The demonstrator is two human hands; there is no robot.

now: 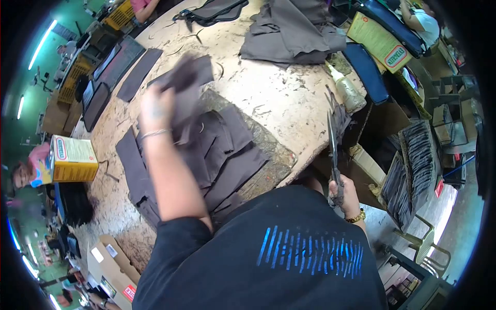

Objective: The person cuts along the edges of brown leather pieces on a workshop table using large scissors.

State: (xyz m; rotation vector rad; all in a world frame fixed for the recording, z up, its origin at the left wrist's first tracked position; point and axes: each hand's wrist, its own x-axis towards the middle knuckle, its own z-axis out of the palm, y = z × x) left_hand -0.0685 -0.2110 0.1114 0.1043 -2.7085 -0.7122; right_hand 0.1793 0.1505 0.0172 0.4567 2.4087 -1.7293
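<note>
My left hand [156,109], smeared a little by motion, is closed on a dark grey-brown fabric piece [185,106] above the worktable. Beneath it spreads a loose pile of similar fabric pieces [235,173], partly covered by my forearm. Off the table's near right edge, my right hand [347,196] grips a pair of scissors [333,137] by the handles, blades pointing up and away from me. Dark scraps [341,116] hang at the table edge just beside the blades.
A larger fabric heap [289,33] lies at the far side. A glue bottle [347,90] stands near the right edge. Yellow tins [75,160] sit at the left and far right. A box of stacked dark pieces [413,165] and a chair [426,243] are to the right. Other people work around.
</note>
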